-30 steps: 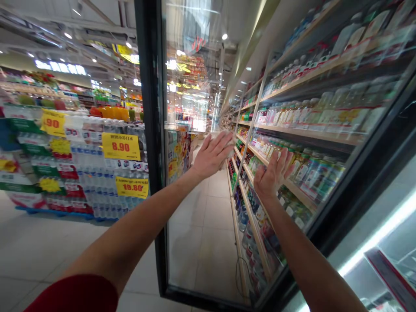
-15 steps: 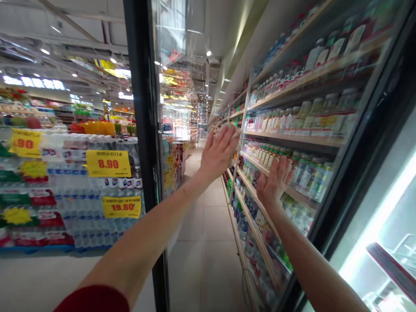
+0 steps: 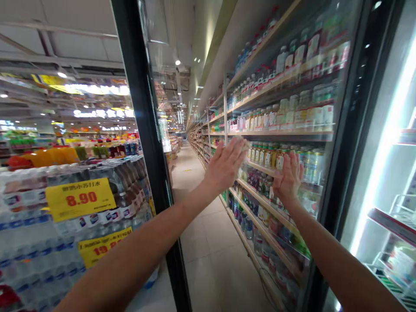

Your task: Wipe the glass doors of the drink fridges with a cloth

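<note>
A glass cooler door with a black frame stands in front of me, and rows of bottles show in its pane. My left hand lies flat against the glass with a pale cloth under its fingers. Most of the cloth is hidden by the hand; a crumpled edge shows past the fingertips. To the right and slightly lower, my right hand rests with its fingers extended at the same pane, holding nothing that I can see.
Stacked packs of bottled drinks with yellow price signs stand left of the door. On the right is the lit cooler interior with a wire rack. Tiled floor shows through the glass.
The view has turned, and the drink stacks look closer on the left. My left hand with the cloth has shifted right across the pane, nearer to my right hand, which stays at the glass.
</note>
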{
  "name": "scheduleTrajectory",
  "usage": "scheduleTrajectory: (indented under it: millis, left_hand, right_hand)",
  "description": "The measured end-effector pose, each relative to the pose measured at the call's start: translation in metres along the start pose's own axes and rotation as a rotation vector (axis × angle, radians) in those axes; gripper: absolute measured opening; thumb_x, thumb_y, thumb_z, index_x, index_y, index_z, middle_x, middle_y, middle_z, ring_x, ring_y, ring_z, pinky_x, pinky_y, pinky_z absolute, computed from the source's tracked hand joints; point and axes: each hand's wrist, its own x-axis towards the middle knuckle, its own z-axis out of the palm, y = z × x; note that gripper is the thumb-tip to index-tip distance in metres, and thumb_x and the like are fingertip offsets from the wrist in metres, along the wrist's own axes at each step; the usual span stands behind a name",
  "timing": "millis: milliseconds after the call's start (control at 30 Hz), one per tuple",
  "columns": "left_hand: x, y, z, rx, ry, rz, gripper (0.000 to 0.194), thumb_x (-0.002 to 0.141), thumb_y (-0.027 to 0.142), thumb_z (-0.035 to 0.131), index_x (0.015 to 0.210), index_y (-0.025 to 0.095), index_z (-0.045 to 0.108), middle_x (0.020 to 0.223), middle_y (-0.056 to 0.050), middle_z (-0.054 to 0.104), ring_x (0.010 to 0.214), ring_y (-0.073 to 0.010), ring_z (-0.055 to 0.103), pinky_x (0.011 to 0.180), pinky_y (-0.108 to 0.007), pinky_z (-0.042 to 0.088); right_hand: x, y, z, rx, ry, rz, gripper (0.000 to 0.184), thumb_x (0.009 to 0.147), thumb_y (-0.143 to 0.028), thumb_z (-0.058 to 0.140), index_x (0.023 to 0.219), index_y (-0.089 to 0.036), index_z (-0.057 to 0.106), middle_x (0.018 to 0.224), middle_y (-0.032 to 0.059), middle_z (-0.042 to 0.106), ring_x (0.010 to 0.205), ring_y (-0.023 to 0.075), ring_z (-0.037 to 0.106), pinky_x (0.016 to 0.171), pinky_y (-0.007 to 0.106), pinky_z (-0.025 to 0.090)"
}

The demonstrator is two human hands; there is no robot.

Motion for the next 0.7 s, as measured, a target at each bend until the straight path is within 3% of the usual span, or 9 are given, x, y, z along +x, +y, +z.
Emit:
scheduleTrajectory:
  millis: [33,100,200,300,367,467,533,600,700]
  left_hand:
    - [0.002,-0.005,-0.001,-0.010,0.021,-0.041,0.046,0.088,0.018,0.033,0.134,0.014,0.033,0.146,-0.008,0.024,0.136,-0.0260,0.014,0.110,-0.049,0.017]
    - [-0.010,0.004,0.005,-0.028,0.002,0.015,0.047,0.087,0.018,0.035,0.133,0.013,0.034,0.146,-0.008,0.024,0.136,-0.0261,0.014,0.110,-0.047,0.018]
    - [-0.058,0.050,0.023,-0.028,-0.072,0.236,0.048,0.085,0.020,0.039,0.133,0.015,0.036,0.145,-0.006,0.027,0.135,-0.0214,0.021,0.110,-0.039,0.023]
    - [-0.096,0.081,0.035,-0.012,-0.115,0.314,0.043,0.087,0.024,0.039,0.129,0.020,0.042,0.145,-0.001,0.027,0.135,-0.0161,0.021,0.110,-0.032,0.021]
    - [-0.101,0.076,0.035,-0.003,-0.108,0.228,0.042,0.087,0.024,0.039,0.128,0.024,0.043,0.144,0.002,0.029,0.135,-0.0157,0.018,0.112,-0.035,0.016]
    - [-0.087,0.044,0.026,0.045,-0.004,-0.087,0.043,0.085,0.025,0.043,0.128,0.023,0.043,0.139,-0.002,0.038,0.136,-0.0174,0.015,0.112,-0.040,0.011]
    - [-0.077,0.026,0.022,0.070,0.060,-0.212,0.044,0.083,0.025,0.047,0.127,0.021,0.044,0.135,-0.006,0.044,0.136,-0.0187,0.015,0.111,-0.042,0.013]
    - [-0.075,0.022,0.023,0.076,0.084,-0.232,0.043,0.083,0.024,0.049,0.125,0.020,0.045,0.133,-0.007,0.047,0.136,-0.0193,0.016,0.111,-0.041,0.016]
    - [-0.090,0.040,0.031,0.064,0.035,-0.196,0.043,0.082,0.023,0.050,0.124,0.020,0.046,0.135,-0.007,0.044,0.136,-0.0204,0.017,0.111,-0.041,0.015]
  right_hand:
    - [-0.001,-0.001,0.001,-0.009,-0.003,0.007,0.059,0.081,-0.033,0.033,0.137,-0.014,0.030,0.142,0.0149,0.032,0.135,0.0245,0.022,0.105,0.048,0.021]
    - [-0.001,-0.001,0.002,-0.023,-0.010,0.017,0.058,0.081,-0.032,0.032,0.136,-0.013,0.030,0.142,0.0152,0.032,0.135,0.0244,0.022,0.105,0.048,0.021]
    - [-0.002,0.002,0.005,-0.014,0.004,0.014,0.057,0.082,-0.032,0.031,0.136,-0.013,0.030,0.142,0.0154,0.033,0.134,0.0243,0.022,0.105,0.048,0.020]
    - [-0.002,0.006,0.008,0.038,0.030,-0.009,0.055,0.083,-0.031,0.034,0.135,-0.014,0.032,0.141,0.0155,0.034,0.134,0.0243,0.023,0.106,0.049,0.019]
    - [-0.003,0.009,0.009,0.075,0.029,-0.015,0.054,0.083,-0.031,0.035,0.135,-0.014,0.032,0.140,0.0160,0.035,0.134,0.0248,0.023,0.106,0.049,0.019]
    - [-0.004,0.012,0.009,0.100,0.024,-0.016,0.055,0.083,-0.032,0.036,0.135,-0.014,0.033,0.139,0.0165,0.036,0.134,0.0260,0.024,0.105,0.051,0.019]
    - [-0.004,0.012,0.010,0.103,0.024,-0.022,0.055,0.083,-0.032,0.036,0.135,-0.014,0.032,0.139,0.0166,0.037,0.134,0.0267,0.024,0.105,0.052,0.020]
    - [-0.004,0.011,0.010,0.104,0.023,-0.024,0.055,0.083,-0.031,0.036,0.135,-0.014,0.032,0.139,0.0166,0.036,0.134,0.0267,0.024,0.105,0.052,0.020]
    - [-0.005,0.008,0.012,0.092,0.020,-0.015,0.055,0.083,-0.031,0.035,0.135,-0.014,0.032,0.140,0.0160,0.035,0.134,0.0257,0.023,0.105,0.052,0.019]
